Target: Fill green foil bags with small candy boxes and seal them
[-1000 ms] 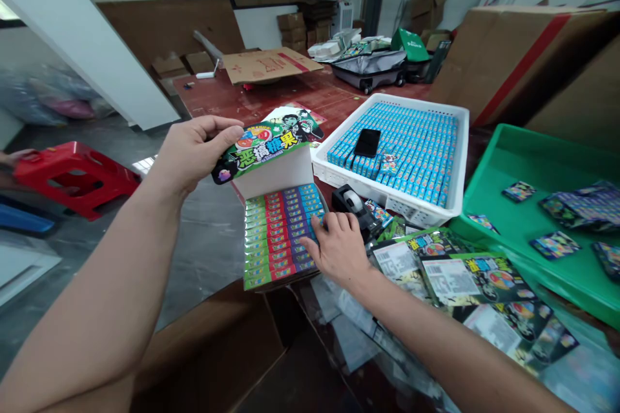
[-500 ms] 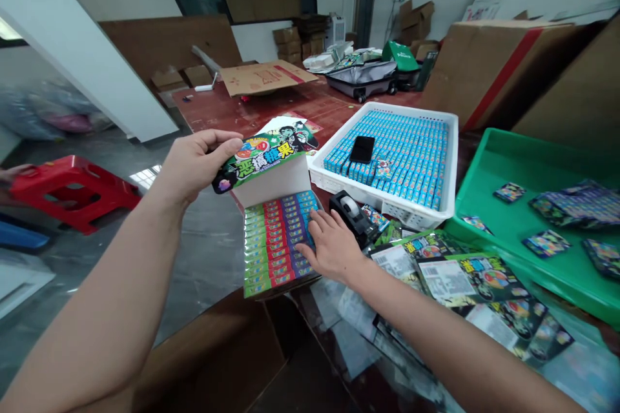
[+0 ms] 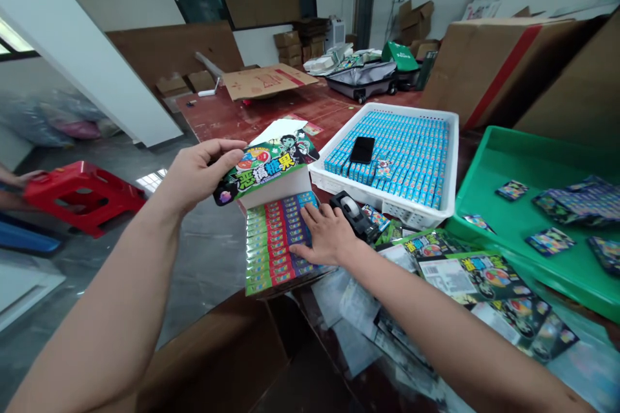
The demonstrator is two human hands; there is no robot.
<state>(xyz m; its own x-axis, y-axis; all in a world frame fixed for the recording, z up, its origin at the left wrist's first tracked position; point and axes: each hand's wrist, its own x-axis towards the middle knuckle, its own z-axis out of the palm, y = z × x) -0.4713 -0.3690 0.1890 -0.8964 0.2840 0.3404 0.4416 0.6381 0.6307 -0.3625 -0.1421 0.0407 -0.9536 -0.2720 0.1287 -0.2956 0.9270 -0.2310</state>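
Observation:
Between thumb and fingers, my left hand [image 3: 206, 171] grips the printed lid [image 3: 271, 164] of a display box, tilting it up at the box's far side. Inside that box lie rows of small candy packs [image 3: 274, 239] in green, red, purple and blue. My right hand [image 3: 324, 232] rests with spread fingers on the purple and blue rows at the right. It covers part of those packs. Just beyond its fingertips stands a black tape dispenser [image 3: 356, 216].
A white basket [image 3: 387, 206] of small blue boxes has a black phone [image 3: 362, 150] on top. Right of it sits a green tray [image 3: 513, 258] with several packs. Flat printed packaging [image 3: 450, 277] lies nearer. An open carton [image 3: 217, 355] is below; another person's hand touches a red stool [image 3: 82, 197].
The lid has tipped slightly lower toward me with my left hand. My right hand has shifted a little to the left across the packs. The red stool has moved slightly right.

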